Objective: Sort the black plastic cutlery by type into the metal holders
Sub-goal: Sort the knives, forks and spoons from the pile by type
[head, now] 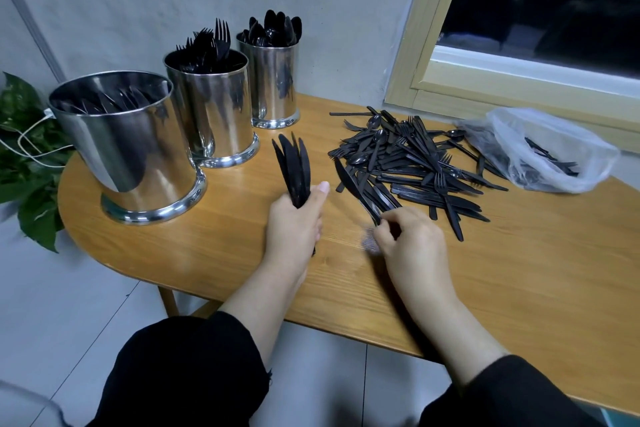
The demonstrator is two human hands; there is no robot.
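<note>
My left hand (294, 225) grips a fanned bundle of several black plastic knives (293, 166), blades pointing up and away. My right hand (408, 243) pinches the handle of a single black knife (353, 189) at the near edge of the mixed cutlery pile (415, 163). Three metal holders stand at the back left: the near large one (131, 149) holds knives, the middle one (214, 107) holds forks, the far one (273, 80) holds spoons.
A clear plastic bag (540, 149) with a few more black pieces lies at the right under the window frame (519, 90). A green plant (24, 163) and a white cable sit off the wooden table's (242, 260) left edge.
</note>
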